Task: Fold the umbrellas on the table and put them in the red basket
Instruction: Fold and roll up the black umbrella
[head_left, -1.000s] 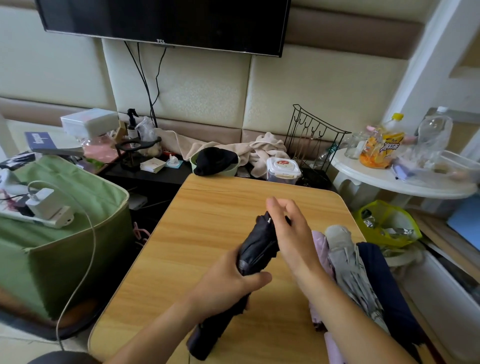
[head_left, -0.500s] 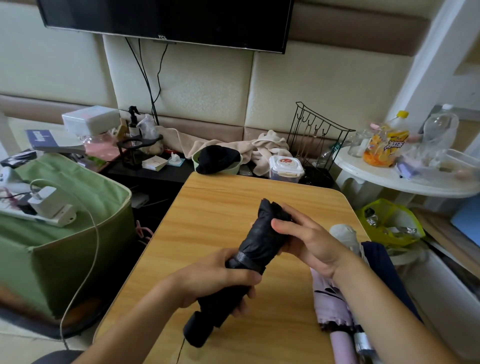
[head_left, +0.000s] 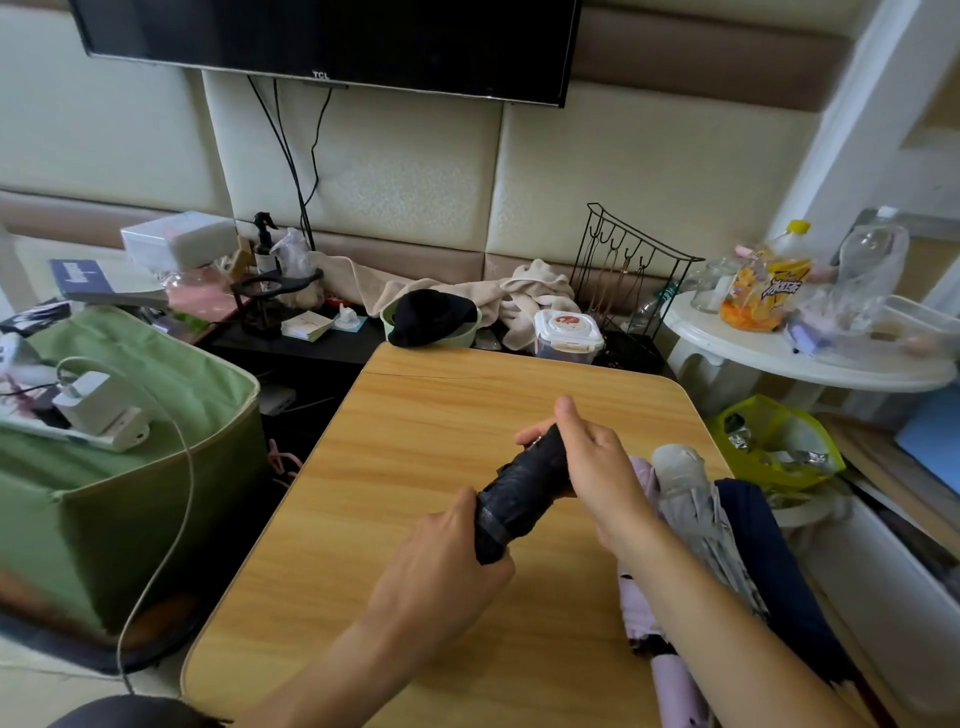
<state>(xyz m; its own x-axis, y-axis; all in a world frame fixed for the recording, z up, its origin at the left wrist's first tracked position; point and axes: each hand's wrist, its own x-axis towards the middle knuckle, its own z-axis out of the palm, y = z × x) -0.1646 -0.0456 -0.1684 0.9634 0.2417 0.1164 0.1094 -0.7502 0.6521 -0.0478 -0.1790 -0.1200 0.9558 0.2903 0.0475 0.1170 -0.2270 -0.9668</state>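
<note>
We see the left hand (head_left: 441, 561) gripping the lower end of the black umbrella (head_left: 519, 488), held above the wooden worktop (head_left: 415, 467). The right hand (head_left: 592, 462) wraps around its upper end, fingers curled over the folded canopy. Just right of the right hand lie a pink umbrella (head_left: 670, 670), a grey umbrella (head_left: 696, 499) and a navy umbrella (head_left: 769, 561) on the worktop.

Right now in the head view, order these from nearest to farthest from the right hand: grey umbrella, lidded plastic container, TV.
1. Grey umbrella: on the table, just right of the right hand.
2. Lidded plastic container: beyond the table's far edge.
3. TV: on the wall.
</note>
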